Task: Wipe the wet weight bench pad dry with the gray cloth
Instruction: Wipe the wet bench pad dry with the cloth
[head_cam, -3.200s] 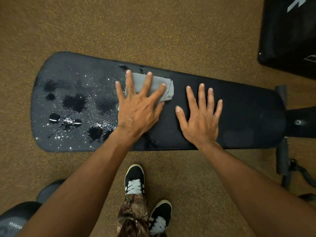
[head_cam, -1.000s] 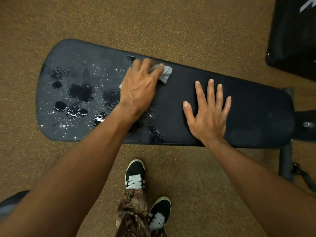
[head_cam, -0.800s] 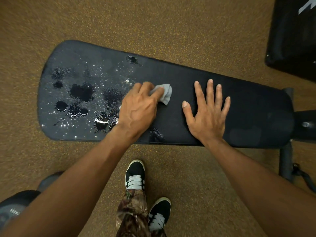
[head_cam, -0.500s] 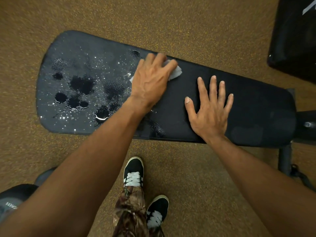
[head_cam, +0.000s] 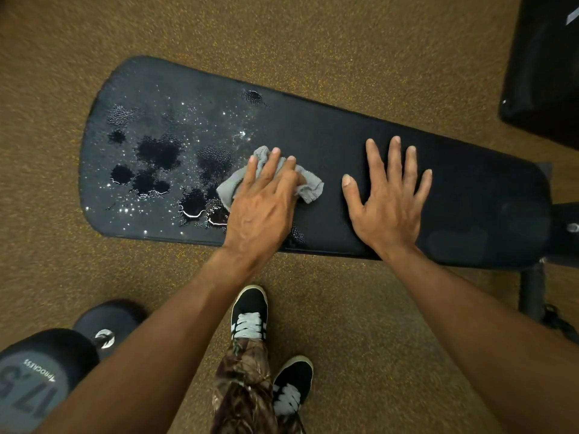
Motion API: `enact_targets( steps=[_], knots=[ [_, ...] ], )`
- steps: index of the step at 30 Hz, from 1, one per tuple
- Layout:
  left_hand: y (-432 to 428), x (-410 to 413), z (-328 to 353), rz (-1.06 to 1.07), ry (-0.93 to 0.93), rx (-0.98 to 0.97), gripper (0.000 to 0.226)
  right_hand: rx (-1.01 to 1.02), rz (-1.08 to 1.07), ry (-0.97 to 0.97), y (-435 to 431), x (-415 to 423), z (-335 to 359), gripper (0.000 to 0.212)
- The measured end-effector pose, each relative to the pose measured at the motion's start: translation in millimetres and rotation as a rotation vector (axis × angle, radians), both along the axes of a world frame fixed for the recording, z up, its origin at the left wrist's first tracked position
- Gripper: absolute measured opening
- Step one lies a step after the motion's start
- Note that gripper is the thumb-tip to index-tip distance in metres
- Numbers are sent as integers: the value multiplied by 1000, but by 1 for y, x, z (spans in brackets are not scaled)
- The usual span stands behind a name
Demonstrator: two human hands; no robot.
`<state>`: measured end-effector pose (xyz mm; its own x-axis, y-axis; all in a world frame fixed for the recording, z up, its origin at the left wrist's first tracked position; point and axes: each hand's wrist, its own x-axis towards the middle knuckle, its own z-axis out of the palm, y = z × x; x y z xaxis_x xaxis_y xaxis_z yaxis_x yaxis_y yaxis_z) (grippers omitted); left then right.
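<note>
Dim warm light, specular glints on wet pad [head_cam: 194,145], wide-angle edge bending, slight blur

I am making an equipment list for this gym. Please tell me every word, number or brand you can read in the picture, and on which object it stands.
"17.5", in large figures, on the end face of the dumbbell.
"PROCARESS", as far as it reads, in small letters on the same face; the spelling is uncertain.
A white mark on the black equipment is cut off by the frame, not readable.

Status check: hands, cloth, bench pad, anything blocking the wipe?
Left hand pressing gray cloth on bench pad. Right hand flat, empty. Puddles remain on pad's left end. Nothing in the way.
</note>
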<state>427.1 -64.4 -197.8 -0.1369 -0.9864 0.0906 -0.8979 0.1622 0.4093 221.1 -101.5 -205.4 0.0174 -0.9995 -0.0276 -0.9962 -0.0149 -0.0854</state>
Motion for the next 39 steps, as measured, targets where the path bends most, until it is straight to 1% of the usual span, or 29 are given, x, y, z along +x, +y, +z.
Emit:
enact_targets(
  steps=[3, 7, 8, 12, 14, 21, 23, 26, 29, 31, 34, 36, 39],
  knots=[
    [-6, 7, 1, -95, -47, 1, 31, -2, 4, 5, 0, 0, -1, 69],
    [10, 15, 5, 67, -193, -108, 32, -11, 2, -6, 1, 0, -2, 68],
    [16, 13, 4, 87, -204, -122, 31, -13, 2, -4, 1, 0, -2, 68],
    [23, 2, -3, 123, -102, -148, 32, -6, 2, 5, 1, 1, -1, 69],
    [20, -2, -6, 123, -82, -158, 34, -6, 1, 12, 0, 1, -1, 69],
    [-22, 2, -2, 5, -110, -141, 31, 5, 17, 20, 1, 0, 0, 72],
    [-27, 11, 0, -4, -130, -142, 34, 16, 36, 26, 1, 1, 1, 71],
    [-17, 23, 9, 55, -157, -167, 34, -25, 121, 54, 5, 3, 6, 61],
    [7, 26, 22, 112, -212, -104, 28, -93, 239, 52, 5, 7, 17, 54],
    [21, 21, 28, 153, -225, -35, 30, -50, 306, 5, 3, 14, 23, 56],
    [36, 7, 30, 157, -185, 33, 31, 39, 375, -17, 9, 25, 16, 57],
    [36, 1, 26, 120, -171, 4, 26, 42, 366, -5, 13, 27, 8, 56],
    [21, -1, 17, 24, -150, -133, 20, 38, 341, 13, 14, 25, 5, 56]
  ],
)
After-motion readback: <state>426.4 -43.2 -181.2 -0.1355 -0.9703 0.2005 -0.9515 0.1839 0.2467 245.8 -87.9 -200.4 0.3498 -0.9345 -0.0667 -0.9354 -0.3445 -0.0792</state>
